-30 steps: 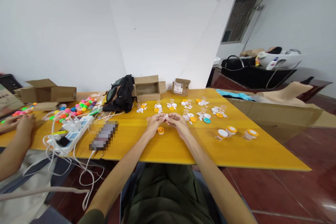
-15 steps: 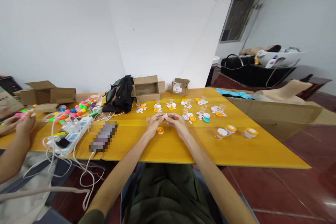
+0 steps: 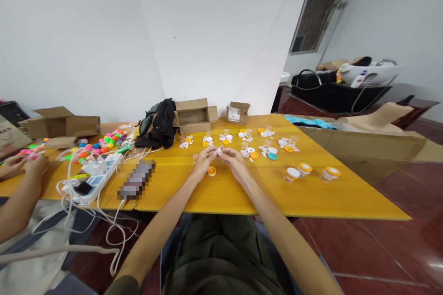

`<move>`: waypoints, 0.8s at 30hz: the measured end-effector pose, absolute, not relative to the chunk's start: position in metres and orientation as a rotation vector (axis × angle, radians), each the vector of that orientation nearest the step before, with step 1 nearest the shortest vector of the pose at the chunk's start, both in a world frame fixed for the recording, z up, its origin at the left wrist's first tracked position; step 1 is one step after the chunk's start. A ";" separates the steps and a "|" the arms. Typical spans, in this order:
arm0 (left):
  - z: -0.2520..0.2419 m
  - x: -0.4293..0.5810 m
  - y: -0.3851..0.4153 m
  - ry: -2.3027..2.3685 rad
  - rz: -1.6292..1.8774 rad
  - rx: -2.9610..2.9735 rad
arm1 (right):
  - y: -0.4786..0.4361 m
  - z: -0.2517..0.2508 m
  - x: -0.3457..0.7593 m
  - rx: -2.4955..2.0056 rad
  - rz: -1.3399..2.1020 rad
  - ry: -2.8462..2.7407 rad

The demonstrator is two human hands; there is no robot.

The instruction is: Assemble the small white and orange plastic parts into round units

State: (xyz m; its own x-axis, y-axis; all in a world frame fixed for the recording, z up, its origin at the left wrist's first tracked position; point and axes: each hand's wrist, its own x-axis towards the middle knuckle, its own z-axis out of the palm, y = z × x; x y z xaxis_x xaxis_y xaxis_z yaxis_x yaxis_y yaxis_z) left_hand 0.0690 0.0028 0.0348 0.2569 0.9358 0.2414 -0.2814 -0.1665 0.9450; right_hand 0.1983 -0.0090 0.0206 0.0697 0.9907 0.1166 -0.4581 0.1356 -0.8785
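A small white plastic part (image 3: 218, 150) is pinched at the fingertips of my left hand (image 3: 205, 159) and my right hand (image 3: 232, 157), which meet above the table. Its exact shape is too small to make out. Below and between my hands an orange ring-shaped lid (image 3: 211, 171) lies on the table. Just left of my left hand stands a small clear cup (image 3: 195, 157), partly hidden by it. Close to my right hand are an orange lid (image 3: 254, 155) and a group of small white parts (image 3: 246, 151).
Clear jars with white-and-orange lids (image 3: 292, 174) stand at the right. Groups of white parts, a teal ring (image 3: 272, 156) and clear cups lie further back. Left are a phone (image 3: 136, 179), a power strip (image 3: 100, 179), colourful balls and a co-worker's hands (image 3: 34, 163). Cardboard boxes (image 3: 194, 117) line the wall.
My fingers have shifted slightly around the white part, which stays between both hands. The co-worker's hands at the left have moved a little.
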 end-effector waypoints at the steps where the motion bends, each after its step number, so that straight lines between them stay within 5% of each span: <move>1: 0.035 0.069 0.003 0.698 1.245 1.299 | -0.009 0.021 0.198 -0.781 1.275 -0.880; 24: 0.033 0.065 0.005 0.756 1.258 1.365 | -0.004 0.013 0.199 -0.717 1.272 -0.909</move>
